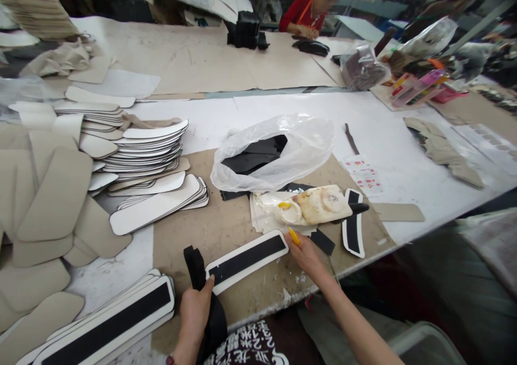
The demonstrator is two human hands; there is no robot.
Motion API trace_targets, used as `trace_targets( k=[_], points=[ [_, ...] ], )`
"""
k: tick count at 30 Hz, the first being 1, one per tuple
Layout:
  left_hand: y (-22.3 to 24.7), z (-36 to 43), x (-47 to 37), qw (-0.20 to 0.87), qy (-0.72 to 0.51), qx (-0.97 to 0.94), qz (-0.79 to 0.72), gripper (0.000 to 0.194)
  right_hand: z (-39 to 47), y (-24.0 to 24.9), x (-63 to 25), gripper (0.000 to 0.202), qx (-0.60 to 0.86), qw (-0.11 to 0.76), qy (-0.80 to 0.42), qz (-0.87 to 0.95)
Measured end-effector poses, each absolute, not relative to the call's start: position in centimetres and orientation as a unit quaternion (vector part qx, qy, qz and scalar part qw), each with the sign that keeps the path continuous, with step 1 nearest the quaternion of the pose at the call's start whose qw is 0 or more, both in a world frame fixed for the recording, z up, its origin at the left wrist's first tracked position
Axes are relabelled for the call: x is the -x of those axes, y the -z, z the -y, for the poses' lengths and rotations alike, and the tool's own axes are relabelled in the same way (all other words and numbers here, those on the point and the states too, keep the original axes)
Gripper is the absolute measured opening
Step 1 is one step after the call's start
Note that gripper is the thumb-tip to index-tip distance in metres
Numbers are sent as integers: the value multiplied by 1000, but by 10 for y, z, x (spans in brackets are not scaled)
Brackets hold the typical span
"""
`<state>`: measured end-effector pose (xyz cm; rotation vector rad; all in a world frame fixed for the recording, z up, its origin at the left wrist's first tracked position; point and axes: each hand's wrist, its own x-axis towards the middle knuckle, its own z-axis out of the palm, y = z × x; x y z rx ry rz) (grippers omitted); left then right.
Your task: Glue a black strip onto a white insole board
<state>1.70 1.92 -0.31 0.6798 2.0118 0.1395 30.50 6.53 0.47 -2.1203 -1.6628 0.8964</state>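
Note:
A white panel with rounded corners (pixel 278 233) lies in front of me, a black strip (pixel 246 258) along its middle. My left hand (pixel 196 307) is closed around a bunch of black strips (pixel 195 268), its thumb at the panel's left end. At the panel's right end is my right hand (pixel 306 253), closed, with a small yellow tool (pixel 294 237) sticking up from its fingers; its exact kind is unclear. Just beyond stands a glue-stained white container (pixel 323 204) with another yellow piece in it. To the right lies a second strip-bearing panel (pixel 353 241).
A plastic bag (pixel 307 133) holds black pieces (pixel 258 155). Stacked white panels (pixel 149 158) and beige pieces (pixel 52 198) fill the left. Panels with black strips (pixel 109 322) lie front left. A person in red (pixel 305 12) sits across the tables.

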Motion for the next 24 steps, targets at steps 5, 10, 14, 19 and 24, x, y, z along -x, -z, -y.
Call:
trace_targets(
  k=[5, 10, 14, 19, 24],
  points=[
    [0, -15, -15, 517, -140, -247, -807, 44, -65, -5, -294, 29, 719, 200, -435, 503],
    [-19, -12, -13, 619, -303, -135, -712, 43, -54, -16, -298, 29, 713, 212, -532, 406],
    [-41, -13, -13, 636, -348, -85, -683, 40, -49, -39, -295, 30, 728, 208, -536, 372],
    [-60, -6, 1, 667, -380, -43, -640, 45, -44, -60, -286, 32, 680, 274, -598, 324],
    [-75, 7, 26, 695, -405, 1, -594, 49, -47, -62, -265, 30, 613, 311, -668, 285]
  ],
)
